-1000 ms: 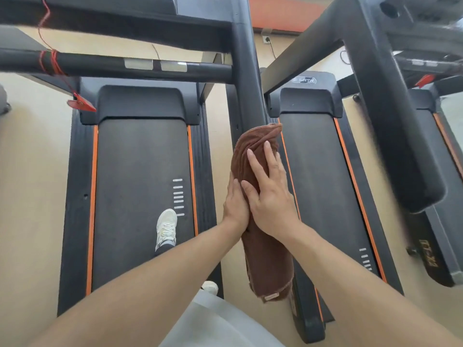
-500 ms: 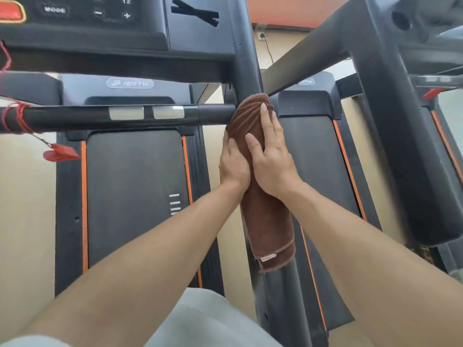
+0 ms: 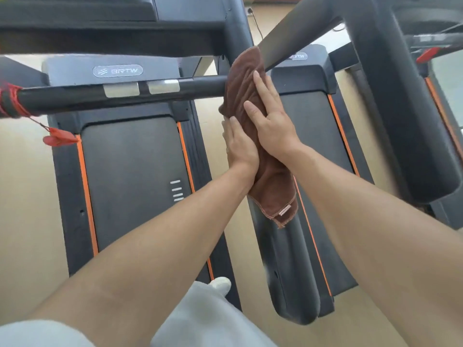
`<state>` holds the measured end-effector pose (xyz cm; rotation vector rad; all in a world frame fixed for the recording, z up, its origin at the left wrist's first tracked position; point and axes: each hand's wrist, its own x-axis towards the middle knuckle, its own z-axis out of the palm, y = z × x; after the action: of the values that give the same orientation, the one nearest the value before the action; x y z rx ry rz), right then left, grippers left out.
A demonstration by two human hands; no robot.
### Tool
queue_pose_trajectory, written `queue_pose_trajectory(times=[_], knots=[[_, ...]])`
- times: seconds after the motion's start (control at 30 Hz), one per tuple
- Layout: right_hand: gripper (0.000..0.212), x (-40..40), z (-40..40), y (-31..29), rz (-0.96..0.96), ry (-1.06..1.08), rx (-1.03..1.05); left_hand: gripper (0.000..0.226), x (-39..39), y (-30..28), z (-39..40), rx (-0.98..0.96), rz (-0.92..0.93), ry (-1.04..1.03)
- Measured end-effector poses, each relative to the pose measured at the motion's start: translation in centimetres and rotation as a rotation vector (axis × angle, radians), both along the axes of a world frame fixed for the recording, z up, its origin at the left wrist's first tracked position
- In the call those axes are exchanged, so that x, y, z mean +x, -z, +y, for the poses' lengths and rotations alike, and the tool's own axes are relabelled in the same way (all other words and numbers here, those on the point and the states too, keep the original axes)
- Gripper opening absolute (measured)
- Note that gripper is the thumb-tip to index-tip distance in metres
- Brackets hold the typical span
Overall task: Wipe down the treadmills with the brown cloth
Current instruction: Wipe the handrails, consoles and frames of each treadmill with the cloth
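Brown cloth: soft ribbed terry towel, wrapped round the dark upright post of the treadmill, where the horizontal bar meets it; its lower end hangs free below both hands, showing a stitched hem and a small sewn label.
Right hand: right hand lies flat on the outer face of the cloth, fingers straight and a little spread, thumb pointing toward the left hand; it presses, nothing curled round.
Left hand: left hand sits just beside and slightly under the right one, palm against the cloth's left side, fingers straight; the fingertips are partly hidden behind the fabric.
Post: smooth matte black upright post rises from under the cloth toward the console above the grip.
Bar: round glossy black handlebar runs left from the grip, carrying two silver metal sensor plates.
Cord: red cord wound round the bar's far left end, a red plastic safety clip dangling below it.
Deck left of the grip: black treadmill belt with orange side stripes, grey motor cover marked BRTW.
Deck right of the grip: second black treadmill, same orange trim.
Floor: pale beige floor.
Below the grip: light grey trousers, white shoe.
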<state>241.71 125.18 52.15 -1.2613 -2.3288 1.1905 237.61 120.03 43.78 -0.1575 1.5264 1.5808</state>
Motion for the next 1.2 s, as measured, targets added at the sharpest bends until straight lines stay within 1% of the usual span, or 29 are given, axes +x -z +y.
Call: queue_pose_trajectory(times=[0.03, 0.13, 0.2, 0.53, 0.77, 0.87, 0.93, 1.03, 1.2], knots=[[0.059, 1.3, -1.0, 0.1, 0.015, 0.010, -0.025, 0.098, 1.0, -1.3, -1.3, -0.004, 0.017, 0.017], [0.059, 5.3, -4.0, 0.4, 0.019, 0.062, -0.107, 0.061, 4.4, -2.5, -4.3, 0.012, 0.124, 0.055], [0.058, 7.9, -6.1, 0.5, 0.006, 0.091, -0.138, 0.053, 6.7, -2.7, -6.3, 0.007, 0.184, 0.068], [0.052, 18.5, -14.4, 1.3, 0.105, 0.163, -0.288, 0.055, 16.3, -3.4, -15.1, -0.035, 0.322, 0.167], [0.052, 22.4, -17.2, 2.9, 0.193, 0.224, -0.370, 0.059, 19.5, -2.9, -17.8, -0.033, 0.402, 0.163], [0.056, 23.2, -18.0, 3.3, 0.209, 0.246, -0.395, 0.061, 20.4, -2.8, -18.5, -0.030, 0.415, 0.164], [0.058, 23.7, -18.4, 3.6, 0.212, 0.260, -0.401, 0.060, 20.9, -2.7, -18.9, -0.035, 0.417, 0.164], [0.055, 24.3, -19.3, 3.9, 0.215, 0.282, -0.405, 0.061, 21.5, -2.7, -19.5, -0.041, 0.424, 0.163], [0.051, 25.6, -21.0, 4.3, 0.188, 0.309, -0.328, 0.069, 22.8, -2.8, -20.8, -0.062, 0.449, 0.195]])
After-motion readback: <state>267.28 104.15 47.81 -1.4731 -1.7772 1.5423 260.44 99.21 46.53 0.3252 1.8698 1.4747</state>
